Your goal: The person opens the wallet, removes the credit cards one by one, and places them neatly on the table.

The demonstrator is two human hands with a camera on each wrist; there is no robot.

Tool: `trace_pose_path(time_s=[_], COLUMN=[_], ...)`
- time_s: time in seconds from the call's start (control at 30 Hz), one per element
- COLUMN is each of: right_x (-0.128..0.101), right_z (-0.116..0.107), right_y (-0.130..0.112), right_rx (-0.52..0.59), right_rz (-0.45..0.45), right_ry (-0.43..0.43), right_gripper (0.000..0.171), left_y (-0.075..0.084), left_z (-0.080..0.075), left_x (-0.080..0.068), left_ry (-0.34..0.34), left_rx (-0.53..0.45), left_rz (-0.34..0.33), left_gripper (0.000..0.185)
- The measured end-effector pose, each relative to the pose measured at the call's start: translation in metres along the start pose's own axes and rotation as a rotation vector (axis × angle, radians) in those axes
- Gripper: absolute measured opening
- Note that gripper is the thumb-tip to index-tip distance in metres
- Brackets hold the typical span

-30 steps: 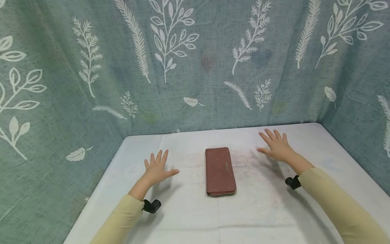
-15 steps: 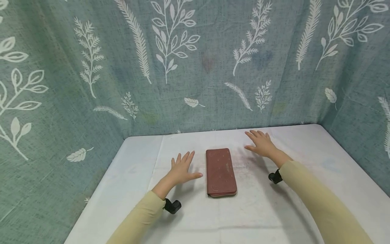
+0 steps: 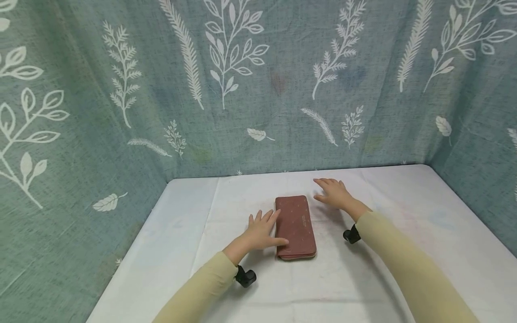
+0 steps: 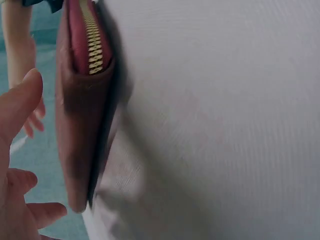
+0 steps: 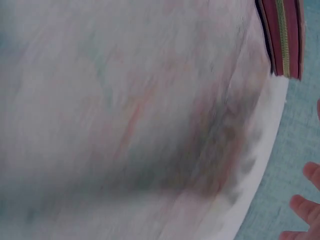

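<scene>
The wallet (image 5: 295,42) juts in at the top right, partly cut off, a gold zip (image 5: 283,37) running between its red sides. Below it, well apart, fingertips of the right hand (image 5: 310,210) show at the right edge. A white cloth (image 5: 75,110) with faint pink and orange stains fills most of the view, a blurred dark shadow (image 5: 210,155) across it; teal curtain (image 5: 290,135) shows beyond its edge
</scene>
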State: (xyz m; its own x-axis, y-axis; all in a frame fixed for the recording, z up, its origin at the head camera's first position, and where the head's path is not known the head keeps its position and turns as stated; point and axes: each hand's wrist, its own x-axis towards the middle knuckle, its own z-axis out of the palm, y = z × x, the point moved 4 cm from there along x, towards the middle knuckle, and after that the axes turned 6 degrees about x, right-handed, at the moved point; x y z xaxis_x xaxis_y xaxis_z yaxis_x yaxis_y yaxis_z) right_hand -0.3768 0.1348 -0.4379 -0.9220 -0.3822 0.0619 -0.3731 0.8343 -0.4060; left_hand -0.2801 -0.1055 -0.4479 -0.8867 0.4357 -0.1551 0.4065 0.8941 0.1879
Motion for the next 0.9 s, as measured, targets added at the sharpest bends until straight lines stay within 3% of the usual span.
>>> trace_pose_path(time_s=[0.23, 0.47, 0.7, 0.9], right_x=[0.004, 0.011, 0.016, 0.012], right_z=[0.010, 0.021, 0.027, 0.028], right_y=[-0.013, -0.022, -0.026, -0.027], right_rx=[0.006, -0.017, 0.013, 0.022], right_rz=[-0.009, -0.030, -0.059, -0.071], right_ry=[-0.031, -0.086, -0.149, -0.145], right_gripper=[0.061, 0.058, 0.049, 0.044], left_y=[0.005, 0.005, 0.004, 0.005], left_z=[0.012, 0.017, 0.018, 0.015], left_x=[0.009, 0.012, 0.012, 0.012], left_ry=[-0.065, -0.136, -0.136, -0.130], left_rx=[0.023, -0.021, -0.041, -0.040], left_rz=[-0.026, -0.076, -0.088, -0.085], left_gripper=[0.095, 0.095, 0.094, 0.093])
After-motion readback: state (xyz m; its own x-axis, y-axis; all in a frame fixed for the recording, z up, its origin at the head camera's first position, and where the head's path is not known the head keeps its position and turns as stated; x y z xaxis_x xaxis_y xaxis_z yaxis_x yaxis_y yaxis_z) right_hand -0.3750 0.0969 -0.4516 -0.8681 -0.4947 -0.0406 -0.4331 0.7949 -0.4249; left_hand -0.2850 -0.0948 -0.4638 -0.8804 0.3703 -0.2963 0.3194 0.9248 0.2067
